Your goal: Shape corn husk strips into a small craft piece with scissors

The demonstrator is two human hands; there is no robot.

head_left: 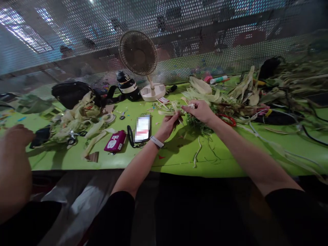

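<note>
My left hand (171, 124), with a white band at its wrist, is closed on pale strips of corn husk (176, 107) above the green table. Just right of it, my right hand (201, 111) pinches a whitish end of husk; the two hands nearly meet. Beneath my right hand lies a bundle of thin green strands (196, 123), partly hidden by it. A loose pale strand (197, 153) trails over the table towards me. Behind and to the right is a heap of dry corn husks (238, 97).
Along the back stand a fan (139, 53) and a black bottle (128, 87), before a perforated metal screen. A phone (142, 128) and a magenta case (115, 140) lie left of my hands. Red-handled scissors (227, 120) are right. Another person's arm (15, 164) reaches in from the left.
</note>
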